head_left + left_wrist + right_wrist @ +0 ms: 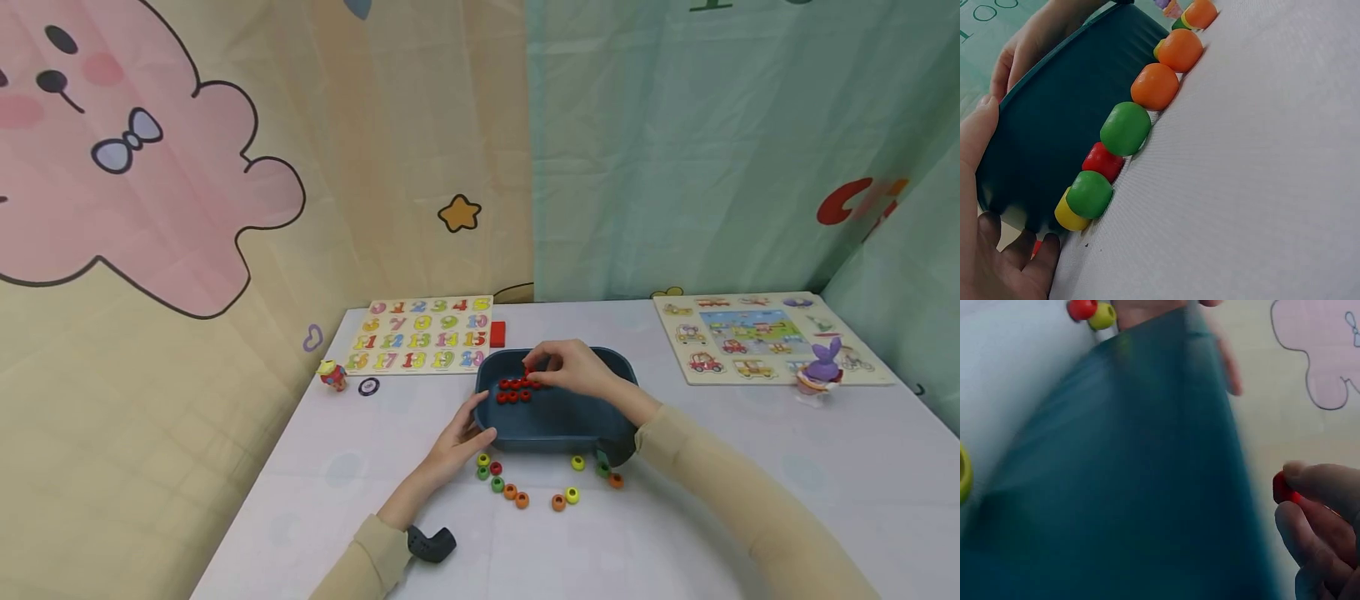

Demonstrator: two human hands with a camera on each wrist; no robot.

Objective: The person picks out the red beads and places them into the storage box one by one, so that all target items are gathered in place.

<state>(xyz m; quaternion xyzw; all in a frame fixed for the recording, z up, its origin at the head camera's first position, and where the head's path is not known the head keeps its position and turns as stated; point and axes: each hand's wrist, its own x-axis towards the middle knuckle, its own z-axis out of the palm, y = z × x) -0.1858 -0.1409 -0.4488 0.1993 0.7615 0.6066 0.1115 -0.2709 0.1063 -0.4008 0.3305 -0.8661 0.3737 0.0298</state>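
A dark blue tray (570, 417) stands on the table, with several red beads (513, 397) lined up in rows inside it. My left hand (453, 442) holds the tray's near left corner; in the left wrist view the thumb (982, 128) is at the rim and the other fingers are around the corner. Over the tray, my right hand (573, 367) pinches a red bead (1284, 488) between thumb and fingertips, above the rows. Outside the tray's near wall lie several loose beads, among them a green bead (1125, 129) and an orange bead (1155, 87).
Behind the tray are a number puzzle board (420, 337), a red block (497, 334) and a vehicle puzzle board (750, 333). A small figurine (332, 374) and a round disc (369, 386) sit at left, a purple rabbit figurine (822, 367) at right. Printed curtains (420, 125) hang behind the table.
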